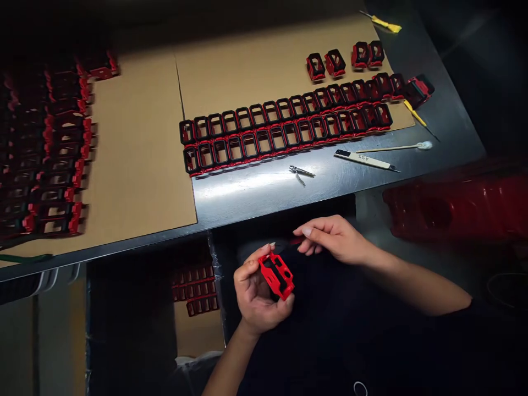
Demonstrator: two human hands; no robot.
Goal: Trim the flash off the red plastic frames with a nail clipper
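My left hand [256, 291] is closed round a red and black plastic frame part [276, 275], held below the table's front edge. My right hand [334, 239] pinches a small dark and red piece [289, 243] just above that part, fingertips close to my left thumb. On the table beyond lie two long rows of the same red and black frames [284, 135], side by side on brown cardboard [136, 143].
Several more frames [344, 58] stand at the back right and in stacks at the left [49, 148]. Small pliers [301, 172], a flat labelled tool [365, 160], a swab stick [396, 147] and yellow-handled tools [416, 115] lie on the metal table [256, 192]. A red bin [457, 206] sits right.
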